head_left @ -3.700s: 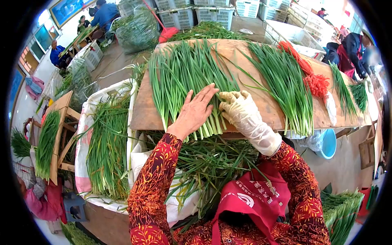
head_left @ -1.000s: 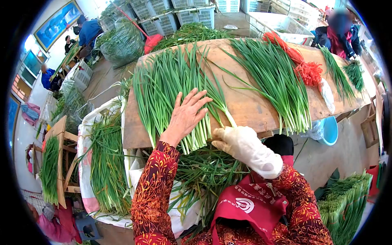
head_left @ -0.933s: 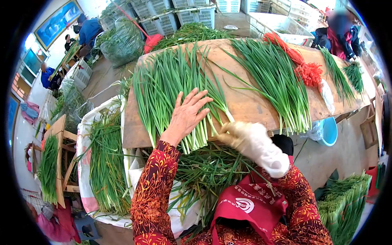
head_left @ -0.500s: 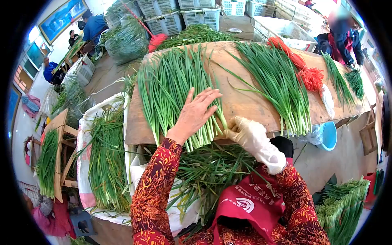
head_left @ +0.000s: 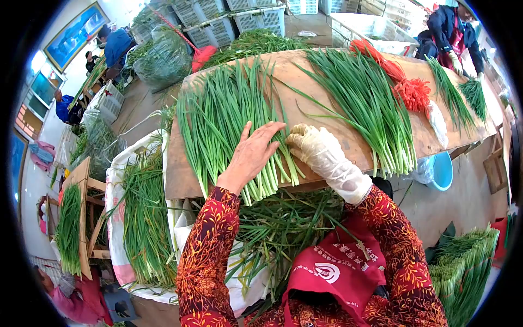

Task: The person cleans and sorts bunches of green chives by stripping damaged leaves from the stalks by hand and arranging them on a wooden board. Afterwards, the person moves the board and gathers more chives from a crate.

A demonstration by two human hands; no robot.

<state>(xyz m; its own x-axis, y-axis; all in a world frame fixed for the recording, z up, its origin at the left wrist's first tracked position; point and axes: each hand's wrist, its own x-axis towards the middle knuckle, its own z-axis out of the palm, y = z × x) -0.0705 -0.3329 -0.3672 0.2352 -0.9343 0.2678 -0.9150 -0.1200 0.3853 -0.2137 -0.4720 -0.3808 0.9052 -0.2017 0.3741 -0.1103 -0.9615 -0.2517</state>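
Note:
A wide layer of garlic chives (head_left: 220, 117) lies on the wooden board, white stem ends toward me. My bare left hand (head_left: 253, 155) rests on its lower stems, fingers stretched out and slightly apart. Beside the layer's right edge, my right hand (head_left: 321, 155) wears a pale glove. Its fingers are curled together, with the tips against the outermost stalks; whatever they pinch is hidden. A second pile of garlic chives (head_left: 362, 109) lies farther right on the board.
Red ties (head_left: 411, 95) lie on the wooden board (head_left: 321, 128) beyond the second pile. Loose leaves (head_left: 283, 223) hang below the front edge. A white sack (head_left: 117, 191) of chives stands left, a blue basin (head_left: 440, 171) right. Crates (head_left: 261, 22) and a co-worker (head_left: 449, 35) are behind.
My gloved right hand has moved up and slightly left, from the stem ends to higher along the stalks. My left hand has shifted slightly down and left. The view has tilted a little.

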